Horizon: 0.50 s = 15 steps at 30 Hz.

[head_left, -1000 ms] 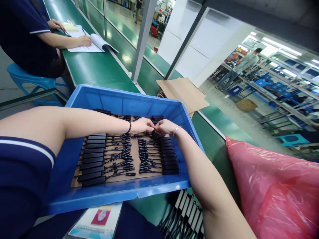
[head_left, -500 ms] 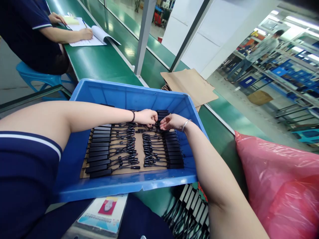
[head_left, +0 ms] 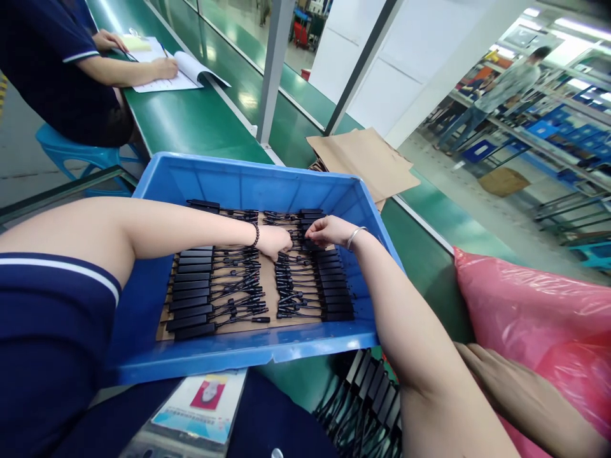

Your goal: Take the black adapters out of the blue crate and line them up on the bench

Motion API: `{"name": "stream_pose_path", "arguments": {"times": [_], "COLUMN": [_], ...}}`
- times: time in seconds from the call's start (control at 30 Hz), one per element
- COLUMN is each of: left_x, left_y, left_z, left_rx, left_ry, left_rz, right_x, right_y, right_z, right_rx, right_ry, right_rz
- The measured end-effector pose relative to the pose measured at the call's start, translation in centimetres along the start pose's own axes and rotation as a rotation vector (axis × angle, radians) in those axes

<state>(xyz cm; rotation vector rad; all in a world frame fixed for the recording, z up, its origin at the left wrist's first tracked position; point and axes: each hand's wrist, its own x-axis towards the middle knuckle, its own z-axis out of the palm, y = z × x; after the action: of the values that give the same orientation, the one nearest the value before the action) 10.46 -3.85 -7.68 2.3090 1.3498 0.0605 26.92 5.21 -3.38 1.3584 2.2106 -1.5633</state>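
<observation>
Our left hand (head_left: 275, 240) has its fingers bent down over the cable ends mid-bin; we cannot tell whether they grip anything. Our right hand (head_left: 329, 230) has thumb and fingertips drawn together at a black unit (head_left: 315, 246) near the bin's right edge, though we cannot tell if they pinch it.

Around them, a left column (head_left: 191, 286) and a right column (head_left: 337, 286) of cabled units lie on a cardboard sheet (head_left: 268, 286) inside the blue bin (head_left: 267, 178), running from near edge to far. This layer looks almost full to us, with perhaps some straightening left. More units (head_left: 370, 385) lie outside, below the bin's near right corner.

On the green counter (head_left: 191, 124), flat cardboard (head_left: 365, 159) lies past the bin's far right corner. At right, a co-worker's hand (head_left: 501, 375) is by a pink bag (head_left: 539, 299); at far left, a seated co-worker (head_left: 42, 70) writes on papers (head_left: 153, 70).
</observation>
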Motion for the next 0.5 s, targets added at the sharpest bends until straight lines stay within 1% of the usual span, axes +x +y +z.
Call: {"name": "stream_pose_path", "arguments": {"times": [0.07, 0.13, 0.2, 0.27, 0.33, 0.43, 0.47, 0.5], "left_x": [0.2, 0.5, 0.7, 0.9, 1.1, 1.3, 1.3, 1.4], "left_y": [-0.2, -0.4, -0.5, -0.4, 0.0, 0.9, 1.2, 1.3], "left_z": [-1.0, -1.7, -2.0, -1.7, -0.8, 0.9, 1.4, 1.8], "left_rx": [-0.059, -0.110, -0.178, -0.311, -0.579, -1.137, -1.286, -1.390], "left_ry": [-0.019, 0.001, 0.072, 0.152, 0.212, 0.279, 0.301, 0.320], "left_rz": [-0.024, -0.022, -0.017, -0.045, -0.114, -0.230, -0.254, -0.270], "right_x": [-0.2, -0.4, -0.5, -0.6, -0.5, -0.5, -0.4, -0.4], "right_y": [-0.2, -0.5, -0.7, -0.8, -0.8, -0.7, -0.8, -0.8], "right_z": [0.0, 0.0, 0.0, 0.0, -0.1, 0.0, 0.1, 0.2], "right_rx": [-0.052, -0.077, -0.107, -0.156, -0.195, -0.192, -0.183, -0.173], "right_ry": [0.014, 0.033, 0.050, 0.064, 0.064, 0.064, 0.072, 0.080], "right_rz": [-0.004, -0.002, -0.018, -0.055, -0.084, -0.080, -0.071, -0.064]}}
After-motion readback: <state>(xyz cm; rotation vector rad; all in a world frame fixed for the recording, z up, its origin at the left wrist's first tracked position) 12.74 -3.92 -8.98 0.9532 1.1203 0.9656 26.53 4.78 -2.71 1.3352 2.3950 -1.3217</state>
